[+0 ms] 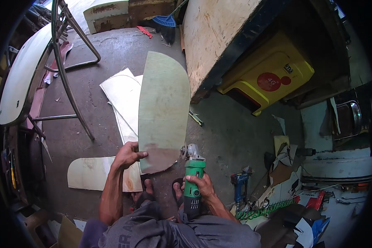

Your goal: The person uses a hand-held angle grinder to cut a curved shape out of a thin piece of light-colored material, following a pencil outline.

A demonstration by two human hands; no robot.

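Note:
My left hand (128,155) grips a thin, pale wooden panel (163,103) with rounded corners by its lower left edge, thumb on top. The panel stretches away from me, its near end darker than the rest. In my right hand (203,184) is a green angle grinder (195,165), fingers wrapped around its body. The grinder's disc (183,152) sits at the panel's lower right edge; whether it touches I cannot tell. Beneath the panel lie white sheets (119,93) on the floor, and another round-ended panel (89,173) rests to the left of my left forearm.
A folding chair with a metal frame (76,117) stands at left. A wooden bench (213,29) with a yellow box-like thing (273,70) beneath it rises at right. A blue staple gun (239,184), coiled green hose (273,208) and scraps lie lower right. A blue broom (165,20) is at the far end.

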